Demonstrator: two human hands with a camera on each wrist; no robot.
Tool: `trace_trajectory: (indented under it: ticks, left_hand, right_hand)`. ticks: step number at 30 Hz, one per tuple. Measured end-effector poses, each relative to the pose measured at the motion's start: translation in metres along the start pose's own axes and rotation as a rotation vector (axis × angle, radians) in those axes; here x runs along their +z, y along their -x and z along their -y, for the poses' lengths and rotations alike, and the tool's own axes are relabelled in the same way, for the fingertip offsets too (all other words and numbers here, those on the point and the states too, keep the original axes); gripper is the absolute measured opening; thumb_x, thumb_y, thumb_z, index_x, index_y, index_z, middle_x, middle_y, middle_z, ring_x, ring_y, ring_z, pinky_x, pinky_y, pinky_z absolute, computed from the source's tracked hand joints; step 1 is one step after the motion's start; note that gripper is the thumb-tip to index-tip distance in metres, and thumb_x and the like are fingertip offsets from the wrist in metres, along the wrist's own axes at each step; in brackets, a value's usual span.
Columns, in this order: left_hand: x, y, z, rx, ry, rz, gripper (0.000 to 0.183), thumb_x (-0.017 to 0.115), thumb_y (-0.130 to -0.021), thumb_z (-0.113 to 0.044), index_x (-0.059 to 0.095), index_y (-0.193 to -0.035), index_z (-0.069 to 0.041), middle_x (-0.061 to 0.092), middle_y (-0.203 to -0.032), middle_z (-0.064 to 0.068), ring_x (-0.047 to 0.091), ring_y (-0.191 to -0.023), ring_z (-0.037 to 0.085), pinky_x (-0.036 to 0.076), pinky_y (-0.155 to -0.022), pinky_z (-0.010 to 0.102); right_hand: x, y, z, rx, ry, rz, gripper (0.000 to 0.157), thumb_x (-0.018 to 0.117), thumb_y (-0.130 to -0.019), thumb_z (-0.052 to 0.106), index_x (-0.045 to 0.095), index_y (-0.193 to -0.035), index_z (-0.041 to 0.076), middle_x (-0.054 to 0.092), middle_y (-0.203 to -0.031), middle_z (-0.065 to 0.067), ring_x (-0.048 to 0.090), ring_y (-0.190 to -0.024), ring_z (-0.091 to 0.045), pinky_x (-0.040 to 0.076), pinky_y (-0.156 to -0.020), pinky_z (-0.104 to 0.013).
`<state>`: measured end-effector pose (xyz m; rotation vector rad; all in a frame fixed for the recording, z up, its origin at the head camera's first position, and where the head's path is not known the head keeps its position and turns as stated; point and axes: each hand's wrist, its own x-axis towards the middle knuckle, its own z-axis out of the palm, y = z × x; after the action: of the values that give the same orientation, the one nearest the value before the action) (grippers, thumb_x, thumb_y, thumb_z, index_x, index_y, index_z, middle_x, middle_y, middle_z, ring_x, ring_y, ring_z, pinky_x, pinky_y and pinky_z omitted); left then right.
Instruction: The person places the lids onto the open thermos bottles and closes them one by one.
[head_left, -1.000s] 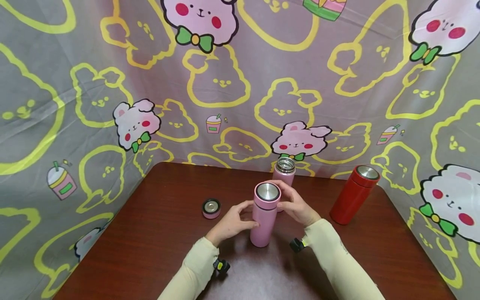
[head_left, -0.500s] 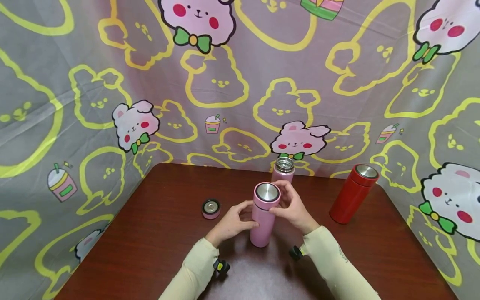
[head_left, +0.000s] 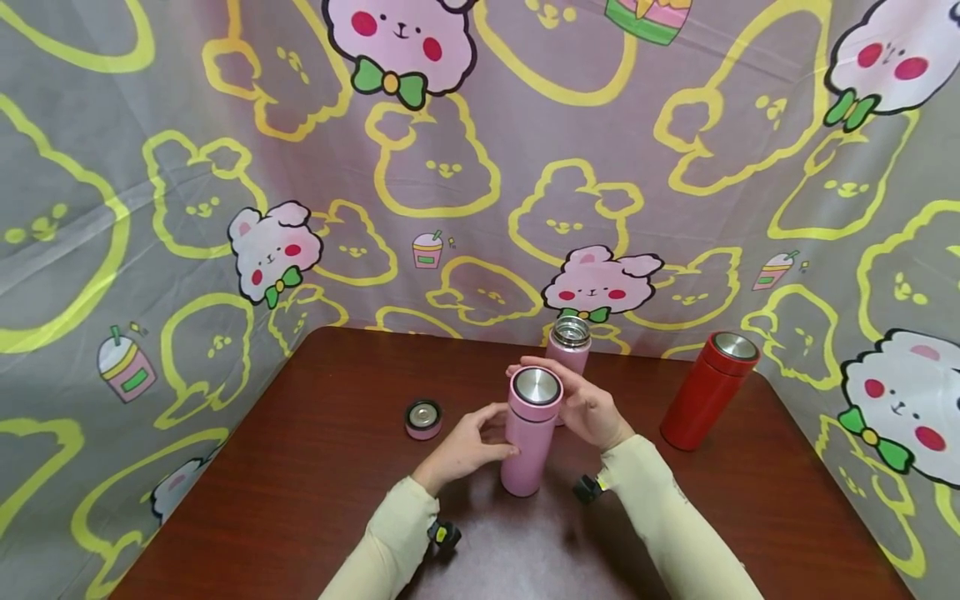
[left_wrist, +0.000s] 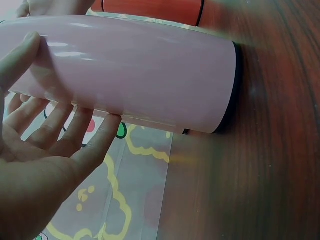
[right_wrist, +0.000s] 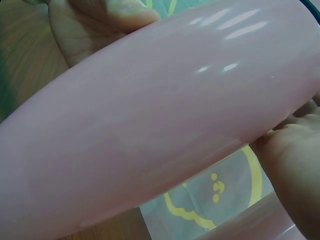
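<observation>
here's the pink flask (head_left: 526,457), upright, central on the tabletop (head_left: 300,483), left hand (head_left: 467,447) pinching its nine o'clock side; right hand (head_left: 594,410) at three, fingers tucked behind the cap (head_left: 536,393), can't tell if gripping; looks rigid, probably weighty, that gloss maybe slippery, so best held round mid-body

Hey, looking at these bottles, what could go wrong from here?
The right hand overlaps the open pink bottle in the head view; if it swings back, it might tip that bottle, and anything inside could spill. The capped pink bottle looks smooth and glossy, so it may slip or turn in the left hand.
</observation>
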<state>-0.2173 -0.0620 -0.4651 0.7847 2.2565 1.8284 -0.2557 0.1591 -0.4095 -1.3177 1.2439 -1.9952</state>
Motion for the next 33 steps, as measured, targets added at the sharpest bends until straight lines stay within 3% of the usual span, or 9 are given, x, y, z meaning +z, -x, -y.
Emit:
trace_trajectory:
  ticks: [5,10,14,17,21,26,33]
  left_hand:
    - [0.000,-0.001,0.005,0.012,0.000,0.004,0.057,0.074,-0.082,-0.014,0.050,-0.133,-0.010,0.057,-0.127,0.007,0.055,-0.115,0.022,0.047,-0.091,0.039]
    - [0.000,-0.001,0.003,0.034,-0.020,0.001,0.057,0.074,-0.083,-0.014,0.049,-0.134,-0.007,0.057,-0.126,0.010,0.055,-0.115,0.025,0.048,-0.090,0.038]
    - [0.001,0.003,-0.015,0.016,-0.017,0.005,0.057,0.073,-0.083,-0.008,0.048,-0.134,-0.002,0.057,-0.126,0.014,0.054,-0.115,0.029,0.046,-0.091,0.044]
    - [0.001,0.007,-0.028,0.001,-0.009,0.006,0.057,0.072,-0.082,-0.006,0.047,-0.134,0.001,0.056,-0.126,0.016,0.054,-0.115,0.030,0.046,-0.091,0.045]
    - [0.001,0.008,-0.030,-0.009,-0.013,-0.005,0.058,0.073,-0.082,-0.007,0.047,-0.134,0.000,0.056,-0.126,0.014,0.054,-0.115,0.026,0.048,-0.089,0.035]
    - [0.002,0.007,-0.030,-0.009,-0.016,-0.014,0.057,0.072,-0.082,-0.005,0.048,-0.133,0.000,0.057,-0.125,0.014,0.055,-0.114,0.027,0.048,-0.087,0.029]
    - [0.003,0.007,-0.029,-0.001,-0.019,-0.012,0.056,0.072,-0.082,-0.006,0.049,-0.133,-0.001,0.057,-0.126,0.015,0.054,-0.115,0.028,0.048,-0.090,0.035]
  right_hand:
    - [-0.003,-0.002,-0.001,0.008,0.019,0.031,0.062,0.037,-0.086,0.015,0.027,-0.145,-0.002,0.034,-0.146,-0.023,0.033,-0.133,-0.035,0.029,-0.105,-0.049]
    - [-0.003,-0.004,-0.001,-0.018,0.074,0.029,0.059,0.037,-0.086,0.012,0.028,-0.140,-0.009,0.036,-0.141,-0.030,0.039,-0.129,-0.035,0.032,-0.103,-0.048]
    - [-0.001,0.000,0.000,-0.019,0.106,-0.001,0.060,0.031,-0.081,-0.002,0.029,-0.140,-0.006,0.041,-0.139,-0.025,0.044,-0.125,-0.032,0.037,-0.100,-0.047]
    - [-0.001,0.004,0.000,0.009,0.135,-0.064,0.065,0.032,-0.076,-0.007,0.035,-0.140,0.003,0.047,-0.136,-0.013,0.047,-0.121,-0.027,0.042,-0.096,-0.044]
    - [0.000,0.008,0.000,0.020,0.210,-0.141,0.057,0.045,-0.083,-0.003,0.037,-0.138,0.006,0.050,-0.130,-0.009,0.049,-0.117,-0.023,0.044,-0.095,-0.040]
    - [0.003,0.012,-0.001,0.022,0.303,-0.228,0.060,0.063,-0.083,0.002,0.035,-0.136,0.002,0.054,-0.126,-0.008,0.053,-0.113,-0.021,0.045,-0.093,-0.036]
    - [0.011,0.014,0.001,0.026,0.402,-0.341,0.067,0.071,-0.079,0.000,0.033,-0.134,-0.004,0.054,-0.122,-0.008,0.055,-0.109,-0.019,0.046,-0.089,-0.031]
